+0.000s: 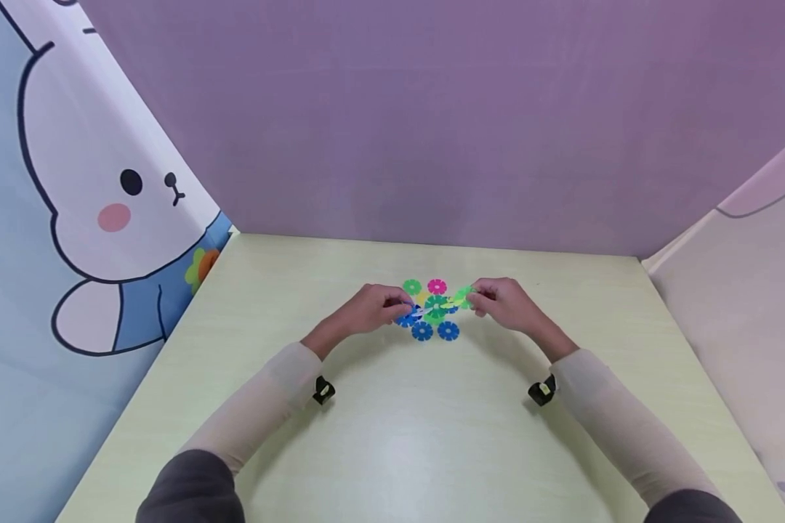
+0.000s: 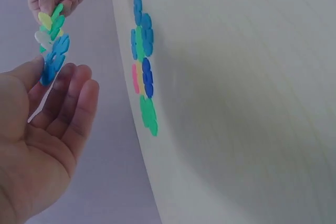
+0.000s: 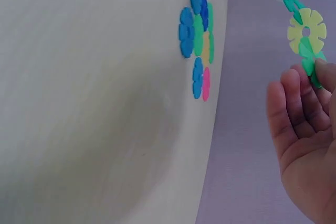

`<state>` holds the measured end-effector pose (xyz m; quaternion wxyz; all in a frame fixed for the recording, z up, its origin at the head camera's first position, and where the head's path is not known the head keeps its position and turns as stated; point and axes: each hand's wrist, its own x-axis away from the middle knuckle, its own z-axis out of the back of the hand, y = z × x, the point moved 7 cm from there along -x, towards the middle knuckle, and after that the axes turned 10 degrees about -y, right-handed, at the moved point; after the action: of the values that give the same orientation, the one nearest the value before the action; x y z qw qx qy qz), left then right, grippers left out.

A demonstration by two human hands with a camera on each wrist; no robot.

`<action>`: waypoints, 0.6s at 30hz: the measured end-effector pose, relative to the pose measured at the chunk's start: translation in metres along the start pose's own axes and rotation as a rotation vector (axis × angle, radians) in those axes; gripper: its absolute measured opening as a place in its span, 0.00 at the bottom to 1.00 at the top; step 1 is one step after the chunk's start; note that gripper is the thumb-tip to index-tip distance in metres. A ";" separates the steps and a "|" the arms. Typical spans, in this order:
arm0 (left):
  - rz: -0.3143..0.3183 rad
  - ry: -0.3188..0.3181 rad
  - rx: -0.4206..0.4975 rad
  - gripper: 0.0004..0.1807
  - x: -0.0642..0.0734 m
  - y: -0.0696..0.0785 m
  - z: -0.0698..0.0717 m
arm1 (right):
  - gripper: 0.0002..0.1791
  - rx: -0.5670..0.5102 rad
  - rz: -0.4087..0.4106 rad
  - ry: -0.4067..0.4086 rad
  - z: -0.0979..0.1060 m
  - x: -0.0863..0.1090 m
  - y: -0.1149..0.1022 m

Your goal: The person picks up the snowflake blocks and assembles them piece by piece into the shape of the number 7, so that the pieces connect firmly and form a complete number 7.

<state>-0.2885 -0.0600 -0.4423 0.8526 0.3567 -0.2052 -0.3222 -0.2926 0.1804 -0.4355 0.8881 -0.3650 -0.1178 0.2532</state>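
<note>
Head view: at centre-frame I see the left hand [image 1: 374,308] and right hand [image 1: 506,301] each pinching one end of a flower-disc chain [image 3: 298,19], raised off the other discs [image 1: 421,331] — likely mid-linking; next, I judge, calls for steady pinches and lined-up slots.

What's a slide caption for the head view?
Left hand and right hand hold a chain of colored notched discs above other discs on a pale table.

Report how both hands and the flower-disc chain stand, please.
Left hand pinches blue disc; right hand, green disc. Flower-disc chain spans between them. Other discs on table; no obstruction seen.
</note>
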 end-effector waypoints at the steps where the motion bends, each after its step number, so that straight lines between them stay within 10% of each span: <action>1: 0.001 0.001 -0.008 0.09 -0.001 0.001 0.000 | 0.11 -0.011 -0.007 -0.004 0.000 -0.001 0.000; 18: 0.044 0.054 0.097 0.18 -0.020 0.013 -0.013 | 0.12 -0.163 -0.097 -0.036 0.000 -0.010 0.000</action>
<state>-0.2897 -0.0331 -0.4435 0.8462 0.4018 -0.2054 -0.2833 -0.3013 0.1750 -0.4362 0.8645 -0.4253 -0.1717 0.2059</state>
